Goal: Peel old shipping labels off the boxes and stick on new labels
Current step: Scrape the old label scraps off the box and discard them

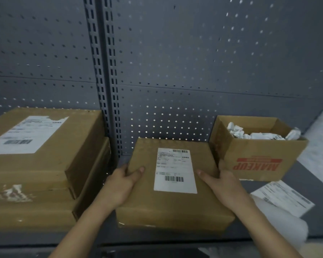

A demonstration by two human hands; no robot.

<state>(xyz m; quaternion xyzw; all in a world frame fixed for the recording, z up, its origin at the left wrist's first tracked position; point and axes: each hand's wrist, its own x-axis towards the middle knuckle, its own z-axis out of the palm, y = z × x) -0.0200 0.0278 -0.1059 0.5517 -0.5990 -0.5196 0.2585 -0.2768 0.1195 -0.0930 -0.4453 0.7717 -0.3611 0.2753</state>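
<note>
A flat brown cardboard box (145, 202) lies in the middle of the dark shelf, with a white shipping label (175, 171) and two barcodes on its top. My left hand (121, 185) grips the box's left side, thumb on top. My right hand (222, 183) grips the right side, thumb also on top. To the left stand two stacked boxes (50, 164); the upper one bears a large white label (26, 135) torn at its top edge, and the lower one shows white label residue (9, 192).
An open box printed "MAKEUP" (257, 157) at the right holds crumpled white paper scraps (257, 134). White label sheets (285, 198) and a white roll or bag (280, 220) lie on the shelf at the right. A grey pegboard wall (175, 62) stands behind.
</note>
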